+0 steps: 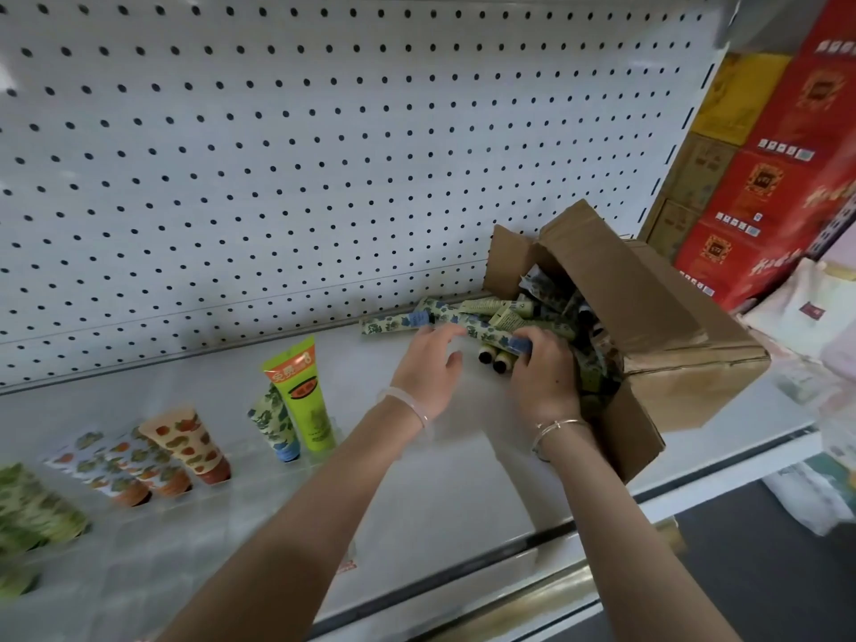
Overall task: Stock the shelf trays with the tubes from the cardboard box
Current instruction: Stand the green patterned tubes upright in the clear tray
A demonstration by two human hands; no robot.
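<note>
Head: right hand (544, 379) grips tubes (491, 336) at cardboard box (671, 317).

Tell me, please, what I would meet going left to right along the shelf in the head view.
Green leafy tubes → orange-patterned tubes → bright green tube → left hand → right hand gripping a leaf-print tube → cardboard box → red cartons.

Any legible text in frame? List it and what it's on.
None clear enough to quote.
On green tube: Chinese characters on orange band, blurred.
On red cartons: gold print, sticker strips, blurred.
On tubes spilling from cardboard box: print too small.
</note>
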